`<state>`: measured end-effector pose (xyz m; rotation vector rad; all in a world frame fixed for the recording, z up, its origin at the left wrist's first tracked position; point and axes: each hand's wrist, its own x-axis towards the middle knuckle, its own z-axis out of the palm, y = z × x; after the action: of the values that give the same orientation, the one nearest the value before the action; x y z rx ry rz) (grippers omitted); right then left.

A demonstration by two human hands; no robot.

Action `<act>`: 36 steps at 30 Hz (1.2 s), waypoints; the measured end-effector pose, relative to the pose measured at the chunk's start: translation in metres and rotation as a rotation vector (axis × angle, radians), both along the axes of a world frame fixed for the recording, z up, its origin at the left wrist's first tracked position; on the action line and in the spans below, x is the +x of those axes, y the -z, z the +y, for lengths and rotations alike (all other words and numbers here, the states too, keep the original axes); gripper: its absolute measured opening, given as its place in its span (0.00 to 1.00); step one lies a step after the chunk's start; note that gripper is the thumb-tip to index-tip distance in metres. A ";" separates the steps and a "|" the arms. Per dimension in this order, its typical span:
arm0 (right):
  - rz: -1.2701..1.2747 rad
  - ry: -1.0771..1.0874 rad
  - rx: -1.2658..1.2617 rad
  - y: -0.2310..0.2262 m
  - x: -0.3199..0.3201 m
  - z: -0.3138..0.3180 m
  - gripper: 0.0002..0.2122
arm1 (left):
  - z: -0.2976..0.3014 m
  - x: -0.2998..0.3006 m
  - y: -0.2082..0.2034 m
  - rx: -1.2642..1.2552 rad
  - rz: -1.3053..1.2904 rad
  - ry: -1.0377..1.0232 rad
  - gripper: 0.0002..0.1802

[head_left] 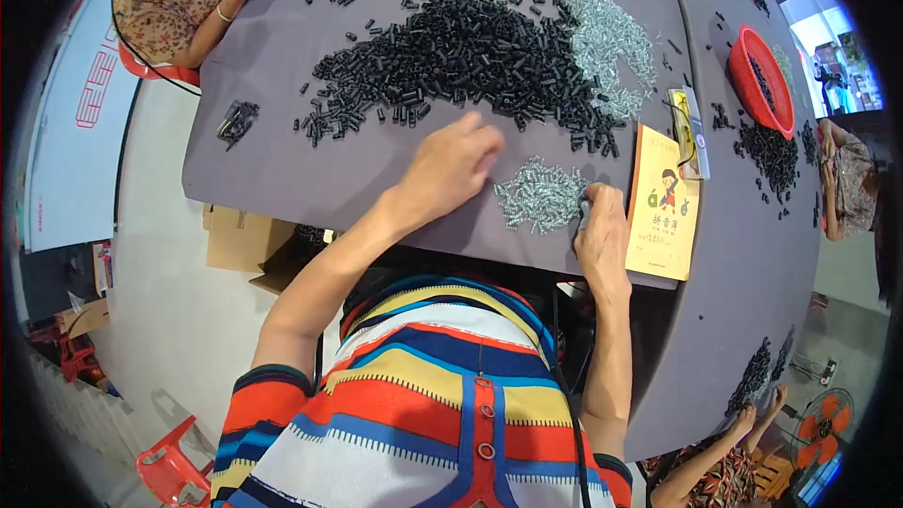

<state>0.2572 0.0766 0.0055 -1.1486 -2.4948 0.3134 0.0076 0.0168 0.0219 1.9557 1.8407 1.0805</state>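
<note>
My left hand (458, 162) is over the grey tabletop, at the near edge of a large heap of short black plastic tubes (470, 47). Its fingers are curled inward and slightly blurred, so anything in them is hidden. Just to its right lies a small pile of silvery pieces (541, 196) that look like tiny springs. My right hand (603, 233) rests at the right side of this pile, fingers pressed together. What those fingertips hold, if anything, is too small to name.
A yellow notebook (663, 212) lies right of my right hand, beside a clear-and-yellow flat case (689, 132). More silvery pieces (611, 42) flank the black heap. A red basket (762, 80) stands farther right. Other people sit around the table (273, 146).
</note>
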 end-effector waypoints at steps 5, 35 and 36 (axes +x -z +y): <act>0.092 0.129 0.062 0.003 -0.002 -0.015 0.20 | 0.047 0.015 0.025 0.030 0.018 -0.016 0.06; 0.715 -0.004 -0.493 -0.024 -0.062 -0.041 0.15 | -0.007 0.043 0.012 -0.366 -1.716 0.020 0.06; 0.758 0.016 -0.525 -0.024 -0.066 -0.042 0.16 | -0.009 0.042 0.016 -0.337 -1.744 0.102 0.06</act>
<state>0.1913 0.0347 0.0299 -0.9634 -1.7638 1.2003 0.0492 0.0075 0.0057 0.3379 0.7386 1.4530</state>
